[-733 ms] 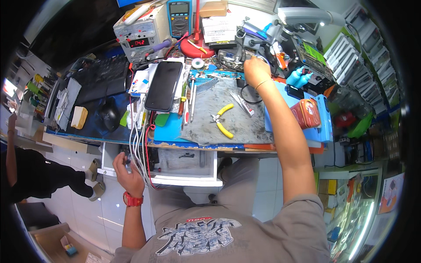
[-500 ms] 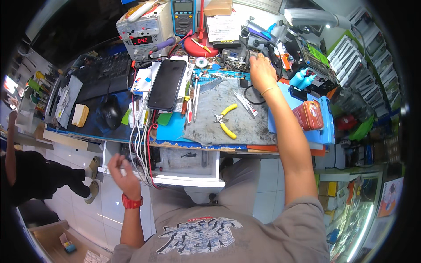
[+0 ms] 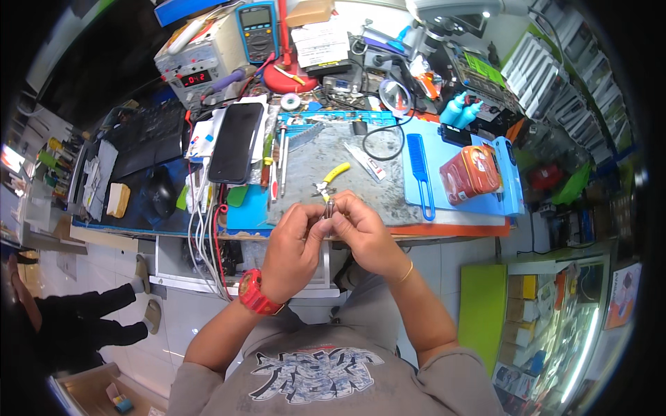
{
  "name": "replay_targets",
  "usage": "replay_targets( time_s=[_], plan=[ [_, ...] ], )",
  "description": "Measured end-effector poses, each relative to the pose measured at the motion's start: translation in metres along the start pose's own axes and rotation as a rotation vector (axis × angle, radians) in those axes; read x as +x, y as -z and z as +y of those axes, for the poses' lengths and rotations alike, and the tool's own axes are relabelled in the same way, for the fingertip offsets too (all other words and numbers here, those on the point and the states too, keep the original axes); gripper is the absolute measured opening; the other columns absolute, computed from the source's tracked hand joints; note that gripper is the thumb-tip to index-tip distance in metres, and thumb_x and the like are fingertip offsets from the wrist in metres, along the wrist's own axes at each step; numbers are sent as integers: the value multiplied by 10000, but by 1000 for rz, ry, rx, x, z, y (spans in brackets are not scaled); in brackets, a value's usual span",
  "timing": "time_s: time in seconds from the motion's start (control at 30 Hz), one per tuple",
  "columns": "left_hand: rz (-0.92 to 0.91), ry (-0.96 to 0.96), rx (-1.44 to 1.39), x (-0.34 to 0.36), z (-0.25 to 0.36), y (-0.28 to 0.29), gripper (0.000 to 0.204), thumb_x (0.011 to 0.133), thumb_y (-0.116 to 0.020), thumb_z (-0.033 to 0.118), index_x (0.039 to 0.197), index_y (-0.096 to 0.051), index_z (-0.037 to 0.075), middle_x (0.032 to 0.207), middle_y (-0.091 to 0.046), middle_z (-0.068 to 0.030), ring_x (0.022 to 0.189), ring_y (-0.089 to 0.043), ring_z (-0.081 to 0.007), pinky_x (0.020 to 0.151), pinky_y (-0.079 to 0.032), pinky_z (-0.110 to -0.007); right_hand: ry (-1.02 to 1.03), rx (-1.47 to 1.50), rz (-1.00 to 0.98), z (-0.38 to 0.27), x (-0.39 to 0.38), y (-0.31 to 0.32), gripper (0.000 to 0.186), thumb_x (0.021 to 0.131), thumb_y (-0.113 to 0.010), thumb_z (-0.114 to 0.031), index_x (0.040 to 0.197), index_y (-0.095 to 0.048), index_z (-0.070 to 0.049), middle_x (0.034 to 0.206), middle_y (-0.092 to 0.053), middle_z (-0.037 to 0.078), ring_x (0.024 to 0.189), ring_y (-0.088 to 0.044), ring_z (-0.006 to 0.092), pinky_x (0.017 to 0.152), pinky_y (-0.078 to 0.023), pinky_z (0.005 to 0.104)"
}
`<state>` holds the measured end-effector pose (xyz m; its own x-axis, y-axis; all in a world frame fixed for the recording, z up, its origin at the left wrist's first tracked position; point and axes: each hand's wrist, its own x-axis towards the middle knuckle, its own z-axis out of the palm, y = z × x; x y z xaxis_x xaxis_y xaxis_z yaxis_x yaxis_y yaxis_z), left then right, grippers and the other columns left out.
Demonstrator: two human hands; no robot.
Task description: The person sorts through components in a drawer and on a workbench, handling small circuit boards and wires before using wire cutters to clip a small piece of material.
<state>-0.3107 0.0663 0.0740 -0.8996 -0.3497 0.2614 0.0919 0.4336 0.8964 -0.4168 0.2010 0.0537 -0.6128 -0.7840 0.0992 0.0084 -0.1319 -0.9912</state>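
Both of my hands meet over the front edge of the bench, closed in a fingertip pinch. My left hand (image 3: 293,243) and my right hand (image 3: 365,237) grip a small, slim, dark shiny piece (image 3: 329,209) between thumbs and fingers. Its kind is too small to tell. Just beyond the fingertips lie yellow-handled wire cutters (image 3: 337,172) on the worn grey mat (image 3: 305,187); my hands cover part of them. A white tube (image 3: 365,162) rests to their right, near a looped black cable (image 3: 383,143).
A black phone (image 3: 236,142) lies left of the mat, above hanging white cables (image 3: 201,229). On the right are a blue comb (image 3: 420,173), a red tin (image 3: 470,173) and blue bottles (image 3: 454,111). Below the bench edge, a drawer (image 3: 173,281) stands pulled out. Another person (image 3: 76,322) is at far left.
My right hand has come back from the clutter at the rear of the bench. My left hand has risen from beside the drawer, and both now pinch the small dark piece together.
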Motion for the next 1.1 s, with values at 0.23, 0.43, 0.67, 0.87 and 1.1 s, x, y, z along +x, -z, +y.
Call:
replay_targets(
  time_s=[0.23, 0.43, 0.67, 0.87, 1.1],
  plan=[
    [112, -153, 157, 2, 1, -19, 99, 1006, -685, 71, 1041, -719, -14, 850, -625, -143, 712, -652, -267, 639, -505, -389, -142, 427, 63, 16, -20, 5, 150, 1123, -527, -164, 1178, -563, -29, 1081, -618, 21, 936, -568, 92, 904, -502, 288],
    [-340, 150, 100, 16, 14, 29, 167, 999, -720, 144, 1007, -725, -23, 742, -584, -118, 629, -625, -198, 592, -476, -375, -274, 133, -129, -21, -16, 53, 135, 1113, -545, -162, 1154, -575, -36, 1039, -629, 27, 938, -594, 105, 867, -506, 296],
    [-447, 438, -763, 10, -1, 16, 203, 1035, -704, 159, 953, -719, -26, 866, -731, -81, 746, -689, -131, 680, -567, -279, -40, 550, -98, -3, -19, 15, 153, 1122, -548, -187, 1149, -557, -36, 996, -622, 16, 822, -591, 86, 774, -519, 249],
    [67, 137, -440, -8, -9, -25, 120, 1003, -735, 95, 985, -697, -16, 984, -640, -60, 837, -692, -146, 693, -592, -285, 122, 126, 448, 26, -36, -33, 110, 1094, -577, -109, 1137, -581, -8, 990, -639, 58, 872, -612, 133, 796, -520, 289],
    [110, 310, -606, -7, -6, -23, 130, 999, -740, 106, 992, -719, -22, 951, -694, -67, 831, -698, -142, 776, -585, -289, 376, -356, 349, 13, -38, -17, 265, 937, -715, 13, 1199, -678, 26, 1033, -687, 155, 894, -683, 295, 794, -549, 368]
  ],
)
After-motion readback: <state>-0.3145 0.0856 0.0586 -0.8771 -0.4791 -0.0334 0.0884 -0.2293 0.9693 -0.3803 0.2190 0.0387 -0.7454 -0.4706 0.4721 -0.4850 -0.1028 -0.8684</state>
